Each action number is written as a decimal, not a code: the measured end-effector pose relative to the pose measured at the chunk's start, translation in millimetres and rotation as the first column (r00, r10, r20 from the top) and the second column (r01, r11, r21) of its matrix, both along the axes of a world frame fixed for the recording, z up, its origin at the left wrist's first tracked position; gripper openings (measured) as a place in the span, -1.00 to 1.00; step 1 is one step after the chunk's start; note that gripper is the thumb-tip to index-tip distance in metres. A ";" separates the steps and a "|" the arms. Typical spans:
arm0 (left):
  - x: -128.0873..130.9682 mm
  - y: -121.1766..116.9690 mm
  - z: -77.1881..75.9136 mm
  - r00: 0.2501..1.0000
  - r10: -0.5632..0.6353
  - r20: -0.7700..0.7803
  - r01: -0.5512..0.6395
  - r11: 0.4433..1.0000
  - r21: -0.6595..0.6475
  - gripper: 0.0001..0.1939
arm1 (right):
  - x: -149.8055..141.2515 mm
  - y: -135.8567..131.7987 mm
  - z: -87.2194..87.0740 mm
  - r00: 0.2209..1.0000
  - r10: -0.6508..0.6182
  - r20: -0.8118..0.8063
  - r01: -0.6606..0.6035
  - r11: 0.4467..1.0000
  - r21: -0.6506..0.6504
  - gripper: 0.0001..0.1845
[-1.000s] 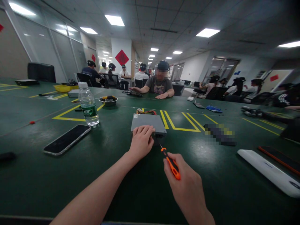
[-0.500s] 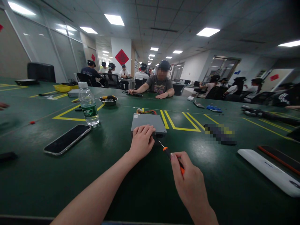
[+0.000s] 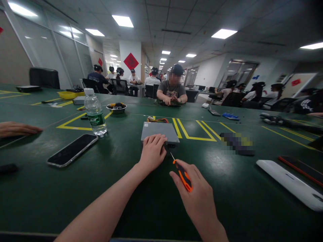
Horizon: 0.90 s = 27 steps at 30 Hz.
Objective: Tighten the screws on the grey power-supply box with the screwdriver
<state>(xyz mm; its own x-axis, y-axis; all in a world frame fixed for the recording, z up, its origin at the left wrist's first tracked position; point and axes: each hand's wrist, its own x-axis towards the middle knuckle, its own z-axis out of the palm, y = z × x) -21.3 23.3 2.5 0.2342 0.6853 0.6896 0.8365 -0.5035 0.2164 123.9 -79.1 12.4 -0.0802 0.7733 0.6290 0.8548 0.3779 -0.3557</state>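
A grey metal computer power supply (image 3: 161, 130) rests on the green table, its bundle of coloured wires (image 3: 157, 120) at the far side. My left hand (image 3: 153, 148) is laid over its near left edge, fingers on top and thumb down the front face, gripping it. In my right hand (image 3: 195, 188) is an orange and black screwdriver (image 3: 184, 176), its shaft pointing up and left at the unit's near face. The thumb stands a little off the handle while the fingers stay around it. Whether the tip touches the unit I cannot tell.
Left of the unit are a phone (image 3: 73, 150), a water bottle (image 3: 95, 116) and a metal bowl (image 3: 116, 108) of small items. A white case (image 3: 287, 183) lies at right. Another person's hand (image 3: 19, 129) rests at far left; a person (image 3: 173, 89) sits opposite.
My right hand drew back to the right with the screwdriver, then returned, its thumb now loosened. My left hand stayed put. Another person's hand came in at left; the person opposite brought both hands together.
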 end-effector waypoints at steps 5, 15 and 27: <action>-0.4 -1.6 2.0 1.000 0.004 -0.010 -0.004 1.000 -0.008 -0.70 | 5.4 0.6 5.5 0.995 -0.090 -0.045 0.082 0.986 -0.146 -0.58; 0.8 -0.9 0.1 1.000 0.012 -0.013 -0.012 1.000 0.014 -0.70 | 4.8 0.8 3.8 0.990 0.028 0.135 -0.028 1.000 0.003 -0.69; -0.9 -2.2 1.9 0.995 0.026 -0.095 -0.022 0.999 0.043 -0.62 | 8.4 1.9 8.9 0.988 -0.083 0.128 0.090 0.995 -0.045 -0.65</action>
<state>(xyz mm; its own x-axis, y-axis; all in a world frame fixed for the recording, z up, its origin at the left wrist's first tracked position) -22.2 21.1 4.4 0.2842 0.6627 0.6928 0.8640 -0.4903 0.1145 132.3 -77.2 21.2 -0.0875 0.8112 0.5781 0.9225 0.2850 -0.2602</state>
